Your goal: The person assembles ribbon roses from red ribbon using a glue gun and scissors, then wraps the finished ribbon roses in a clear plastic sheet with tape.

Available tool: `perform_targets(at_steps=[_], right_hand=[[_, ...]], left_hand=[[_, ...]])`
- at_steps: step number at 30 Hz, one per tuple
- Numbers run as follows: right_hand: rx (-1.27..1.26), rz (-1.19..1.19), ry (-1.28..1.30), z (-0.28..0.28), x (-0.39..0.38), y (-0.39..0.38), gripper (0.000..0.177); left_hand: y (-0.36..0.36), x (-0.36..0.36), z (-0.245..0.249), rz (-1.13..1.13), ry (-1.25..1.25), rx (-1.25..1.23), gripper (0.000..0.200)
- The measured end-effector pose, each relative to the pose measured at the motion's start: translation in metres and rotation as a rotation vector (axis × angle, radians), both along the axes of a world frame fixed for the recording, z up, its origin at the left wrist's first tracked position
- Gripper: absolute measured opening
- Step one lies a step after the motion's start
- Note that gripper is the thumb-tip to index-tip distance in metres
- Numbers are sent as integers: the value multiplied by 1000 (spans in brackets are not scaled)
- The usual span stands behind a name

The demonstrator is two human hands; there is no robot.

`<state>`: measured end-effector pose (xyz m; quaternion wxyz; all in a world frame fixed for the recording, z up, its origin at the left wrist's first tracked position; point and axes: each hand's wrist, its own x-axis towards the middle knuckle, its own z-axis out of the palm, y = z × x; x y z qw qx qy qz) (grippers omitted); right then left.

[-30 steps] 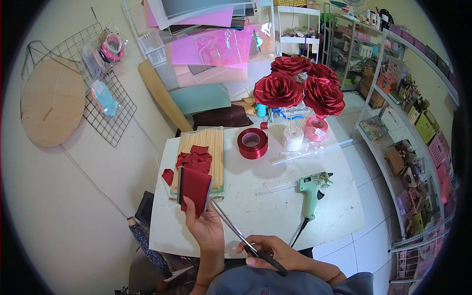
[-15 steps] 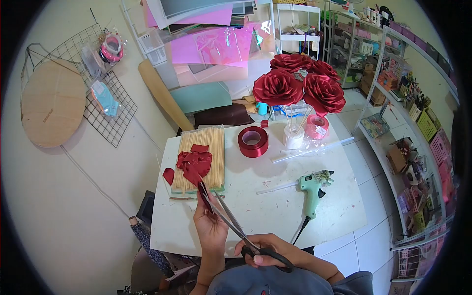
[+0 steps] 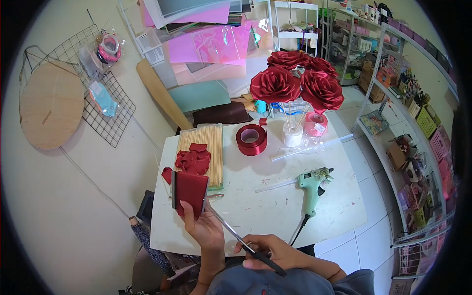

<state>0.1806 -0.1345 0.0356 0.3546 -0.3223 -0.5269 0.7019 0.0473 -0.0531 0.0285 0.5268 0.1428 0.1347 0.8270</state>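
My left hand holds up a dark red piece of ribbon over the near left part of the white table. My right hand grips black-handled scissors, whose blades point up-left and meet the ribbon's right edge. Just beyond lies a pile of cut red ribbon pieces on a pack of wooden skewers.
A red ribbon roll, a pink ribbon roll, and red ribbon roses on sticks in a white holder stand at the back. A green glue gun lies at the right. Shelves line the right wall.
The ribbon piece, seen edge-on half a second ago, now faces flat toward me again. The scissor blades have closed and sit against its right edge.
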Motion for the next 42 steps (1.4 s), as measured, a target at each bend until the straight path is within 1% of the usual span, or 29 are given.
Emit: perform_targets(at_steps=[4, 6, 7, 8, 10, 12, 13, 15, 16, 17, 18, 20, 22, 23, 25, 26, 28, 29, 31, 32, 33, 34, 35, 36, 38, 39, 42], right_hand=[[-28, 58, 74, -4, 5, 5, 34], [-82, 201, 269, -7, 9, 10, 37], [-81, 199, 313, -5, 8, 9, 42], [-82, 201, 312, -5, 9, 10, 42], [-97, 286, 446, -8, 11, 14, 46], [-105, 290, 437, -8, 10, 14, 49], [-101, 295, 429, -7, 10, 15, 47], [-97, 299, 420, -4, 9, 15, 46], [-78, 243, 358, 0, 8, 14, 43], [-58, 189, 294, 3, 7, 13, 41], [-59, 191, 292, 3, 7, 12, 41], [-72, 200, 348, 4, 7, 12, 38], [-86, 175, 327, -2, 5, 9, 38], [-100, 150, 308, -4, 4, 7, 39], [-58, 107, 308, 2, 1, 7, 39], [-13, 64, 303, 4, 1, 7, 40], [-4, 57, 308, 1, 0, 9, 40], [4, 55, 311, 0, 0, 10, 40], [-21, 66, 314, -1, 2, 10, 42], [-46, 78, 317, -2, 3, 10, 45], [-46, 81, 315, 0, 4, 9, 45], [-41, 64, 363, 3, 6, 8, 51], [-36, 45, 410, 4, 7, 8, 57], [-34, 48, 408, 3, 8, 7, 57], [-14, -15, 502, 0, 8, 3, 68], [15, -20, 426, 0, 8, 1, 73], [27, -20, 429, 1, 10, 2, 72]], left_hand=[[0, -3, -3, 30, 66, 21, 31], [-1, -2, 0, 75, 152, 31, 30], [-2, -2, 2, 76, 152, 30, 30], [-3, -2, 4, 60, 117, 13, 29], [-4, -4, 7, 46, 85, -3, 28], [-6, -7, 10, -97, -12, -101, 27], [-8, -7, 11, -96, -11, -101, 27], [-13, -7, 11, -282, -52, -92, 25], [-13, -7, 11, -283, -51, -92, 25], [-12, -8, 11, -333, -72, -80, 24], [-12, -9, 11, -382, -94, -68, 24], [-9, -10, 12, -395, -84, -58, 23], [-10, -6, 14, -443, -161, -106, 23], [-9, -7, 10, -442, -160, -110, 23], [-4, -8, 0, -604, -269, -19, 22], [-4, -8, 0, -608, -267, -19, 22], [-3, -7, 1, -545, -301, -101, 24], [-4, -5, 2, -547, -301, -101, 24], [-7, 0, 4, -391, -84, -142, 25], [-8, 0, 6, -390, -85, -142, 25], [-8, 1, 7, -363, 42, -88, 24], [-8, 2, 8, -335, 168, -33, 24], [-6, -4, 4, -396, 189, 31, 21], [-6, -4, 4, -393, 188, 34, 21], [-5, -3, 5, -382, 267, 54, 20], [-5, -4, 5, -378, 265, 55, 20], [-6, -4, 5, -375, 300, 79, 22]])
